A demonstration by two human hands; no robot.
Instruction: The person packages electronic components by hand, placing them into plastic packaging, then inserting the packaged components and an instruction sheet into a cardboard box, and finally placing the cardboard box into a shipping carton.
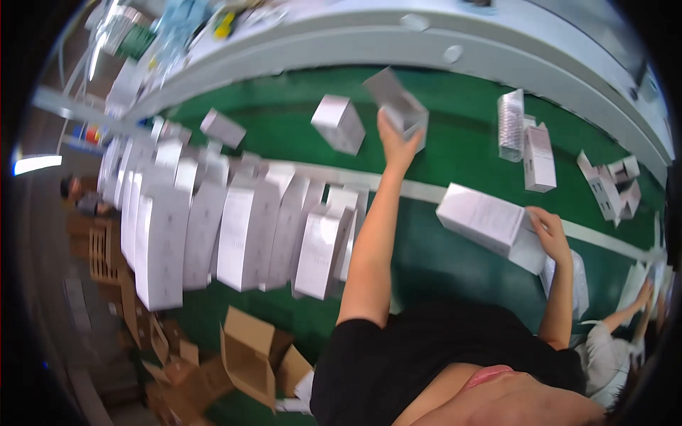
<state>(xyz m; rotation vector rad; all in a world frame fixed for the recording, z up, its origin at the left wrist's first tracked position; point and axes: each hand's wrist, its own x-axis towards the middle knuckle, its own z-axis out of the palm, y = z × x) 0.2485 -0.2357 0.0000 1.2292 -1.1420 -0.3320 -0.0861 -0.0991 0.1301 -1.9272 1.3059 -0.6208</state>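
With my left arm stretched forward, my left hand (399,144) grips a white carton (410,111) near the far side of the green table. Its top flap stands up, and the end facing me is uncovered. My right hand (550,233) is at the end of a long white carton (477,215) lying on the table, its fingers closed on the edge of that end's loose flap (530,251). Clear bubble wrap (574,284) lies beside my right forearm. Just left of my left hand stands another white carton (340,124).
Rows of upright white cartons (238,234) crowd the left side. At the far right are a bubble-wrapped pack (510,126), a white box (540,160) and an opened carton (607,190). Brown cardboard boxes (249,351) stand lower left. A co-worker's arm (625,312) shows at right.
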